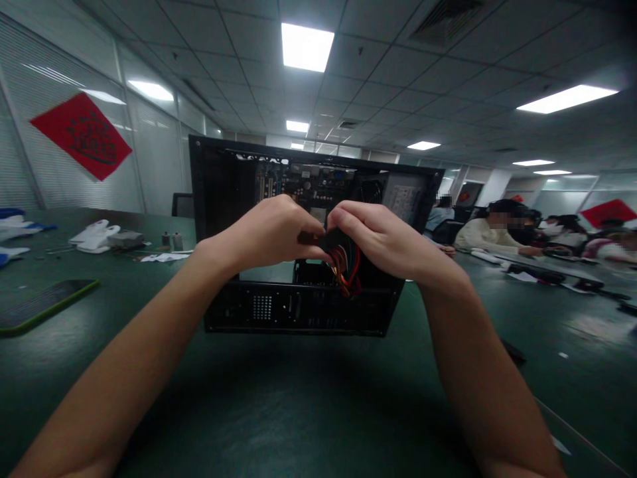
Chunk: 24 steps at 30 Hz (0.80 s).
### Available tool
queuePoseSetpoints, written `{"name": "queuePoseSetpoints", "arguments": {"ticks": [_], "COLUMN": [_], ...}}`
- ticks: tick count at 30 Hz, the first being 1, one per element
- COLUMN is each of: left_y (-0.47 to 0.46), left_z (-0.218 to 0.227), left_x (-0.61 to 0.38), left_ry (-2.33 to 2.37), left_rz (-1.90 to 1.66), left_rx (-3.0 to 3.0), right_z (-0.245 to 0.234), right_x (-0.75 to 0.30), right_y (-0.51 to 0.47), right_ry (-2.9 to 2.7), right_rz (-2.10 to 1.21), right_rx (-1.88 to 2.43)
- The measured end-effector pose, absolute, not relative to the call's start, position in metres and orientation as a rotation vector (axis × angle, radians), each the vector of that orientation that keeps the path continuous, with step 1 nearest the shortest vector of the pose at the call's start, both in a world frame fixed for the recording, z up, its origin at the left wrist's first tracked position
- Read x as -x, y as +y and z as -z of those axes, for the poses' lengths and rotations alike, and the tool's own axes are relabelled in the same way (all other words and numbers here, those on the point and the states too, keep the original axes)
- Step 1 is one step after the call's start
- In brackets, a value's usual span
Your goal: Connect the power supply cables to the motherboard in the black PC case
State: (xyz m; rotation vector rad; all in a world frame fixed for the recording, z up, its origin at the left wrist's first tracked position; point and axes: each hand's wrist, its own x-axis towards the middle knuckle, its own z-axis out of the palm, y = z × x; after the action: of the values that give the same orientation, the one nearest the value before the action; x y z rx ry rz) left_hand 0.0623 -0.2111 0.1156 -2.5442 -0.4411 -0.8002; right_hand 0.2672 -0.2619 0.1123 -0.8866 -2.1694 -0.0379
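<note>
Open-plan office under ceiling light panels, with glass partitions at the left bearing a red paper square (82, 136). Head view, the only view supplied: a dark green worktop (308, 398) carries an open black computer case (298, 312) standing directly ahead, its motherboard (318, 182) exposed at the back. Both hands meet in front of the case opening. The left hand (269, 232) and right hand (383, 239) are each pinched, thumb against fingers, on a black connector (323, 239) held between them. Whether it is one piece or two mated halves cannot be told. A wire bundle (348, 272) of red, yellow and black leads hangs from the connector down into the case.

Assessment: the connector appears light, rigid plastic, small enough to slip. The leads look limp and likely to strain at their crimps. Hold is best taken on the connector body, not on the wires.

Also noted: a phone (44, 302) lies flat at near left, white gloves (94, 236) lie further back, and other people (497, 229) sit along the far right.
</note>
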Motion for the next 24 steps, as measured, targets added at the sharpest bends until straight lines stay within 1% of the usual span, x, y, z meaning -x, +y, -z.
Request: {"name": "queuePoseSetpoints", "arguments": {"ticks": [13,18,24], "left_y": [-0.2123,-0.2138,-0.2126], "left_z": [-0.1137,-0.1127,-0.1094], "left_x": [-0.0644,-0.0657,-0.0693], "left_ry": [-0.622,-0.68,-0.705], "left_rz": [0.822,0.789,0.79], "left_rx": [2.336,2.311,2.324], "right_z": [-0.1082,-0.1081,-0.1052], "right_x": [-0.2652,-0.27,-0.267], "right_y": [-0.2607,-0.2638,-0.2667], "right_ry": [-2.21,-2.315,-2.264], "right_rz": [-0.14,-0.146,-0.084], "right_rx": [0.954,0.916,1.007]}}
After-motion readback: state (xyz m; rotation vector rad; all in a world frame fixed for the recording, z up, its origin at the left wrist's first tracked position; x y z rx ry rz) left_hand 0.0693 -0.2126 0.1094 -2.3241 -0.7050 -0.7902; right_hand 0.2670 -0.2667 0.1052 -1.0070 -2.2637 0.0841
